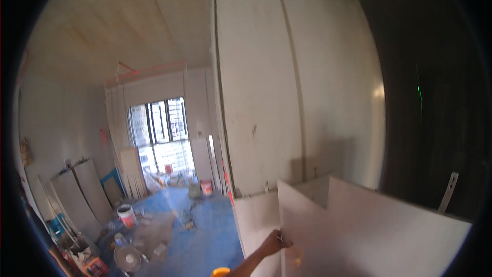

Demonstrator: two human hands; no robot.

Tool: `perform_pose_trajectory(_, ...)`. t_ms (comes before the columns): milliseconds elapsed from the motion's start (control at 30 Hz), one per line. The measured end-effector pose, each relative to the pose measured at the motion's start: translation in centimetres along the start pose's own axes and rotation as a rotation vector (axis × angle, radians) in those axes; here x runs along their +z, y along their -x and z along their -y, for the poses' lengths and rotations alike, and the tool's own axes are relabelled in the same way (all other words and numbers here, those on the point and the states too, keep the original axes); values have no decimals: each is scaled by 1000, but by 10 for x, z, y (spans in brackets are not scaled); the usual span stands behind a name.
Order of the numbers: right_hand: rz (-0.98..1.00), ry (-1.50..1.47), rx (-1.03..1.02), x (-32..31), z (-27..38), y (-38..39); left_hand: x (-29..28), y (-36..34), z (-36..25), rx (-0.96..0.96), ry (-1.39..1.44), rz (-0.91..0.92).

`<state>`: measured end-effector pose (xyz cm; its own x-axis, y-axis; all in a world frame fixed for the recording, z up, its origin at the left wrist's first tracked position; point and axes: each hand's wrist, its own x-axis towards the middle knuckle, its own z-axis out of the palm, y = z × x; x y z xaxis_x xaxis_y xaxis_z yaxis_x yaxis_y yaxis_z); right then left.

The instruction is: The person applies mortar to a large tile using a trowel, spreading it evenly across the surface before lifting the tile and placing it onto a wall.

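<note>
My left hand (277,242) reaches in from the lower edge, its fingers closed at the left edge of a large pale board (379,231). Something small and light-coloured shows by the fingers, too blurred to name. The board stands upright in front of me at the lower right. A deep angular notch breaks its top edge; whether it is one piece or two, I cannot tell. Behind it rises a tall grey-white wall (261,87) with a vertical seam. My right hand is not in view.
A blue-covered floor (215,231) stretches left towards a window (159,123). On it stand a white-and-red bucket (126,216) and a round basin (127,259). Panels (77,195) lean at the left wall. A metal strip with holes (449,192) juts up at right. Something yellow (221,272) shows below.
</note>
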<state>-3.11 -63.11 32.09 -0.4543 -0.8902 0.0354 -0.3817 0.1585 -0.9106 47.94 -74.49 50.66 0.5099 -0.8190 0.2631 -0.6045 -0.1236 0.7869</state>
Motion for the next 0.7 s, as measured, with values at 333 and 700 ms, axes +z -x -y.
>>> perform_pose_trajectory(333,41,82,68,43,-72,-28,65,10,78,-55,111,117)
perform_pose_trajectory(700,-198,247,102,38,-135,-28,79,17,140,19,-2,302)
